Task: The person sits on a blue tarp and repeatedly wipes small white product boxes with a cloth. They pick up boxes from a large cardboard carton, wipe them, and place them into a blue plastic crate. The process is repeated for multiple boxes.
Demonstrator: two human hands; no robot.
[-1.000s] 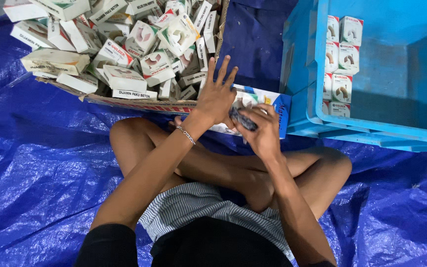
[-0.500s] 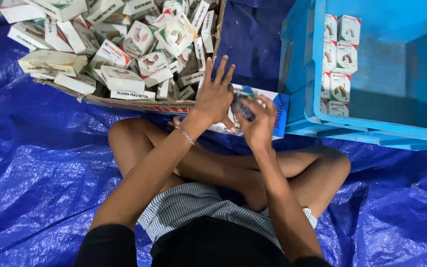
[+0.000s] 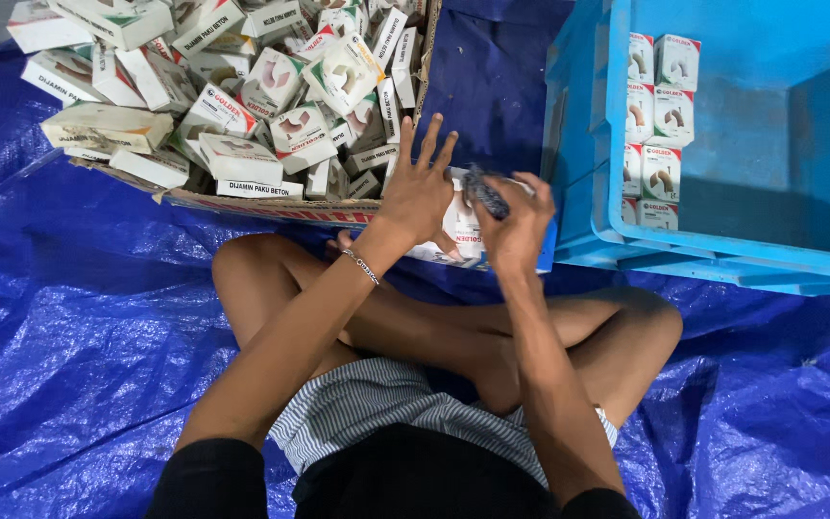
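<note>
Seated on a crinkled blue tarp (image 3: 79, 346), the left hand (image 3: 420, 192) spreads open over a white carton (image 3: 458, 226); the right hand (image 3: 516, 226) grips a dark bundle (image 3: 484, 190). Small white boxes (image 3: 242, 86) fill a cardboard tray; others line a blue plastic crate (image 3: 722, 240).

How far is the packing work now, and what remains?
Done: several small boxes stand stacked inside the blue crate. In hand: the right hand grips a dark object; the left hand is spread beside it. Left: many loose boxes fill the cardboard tray.
</note>
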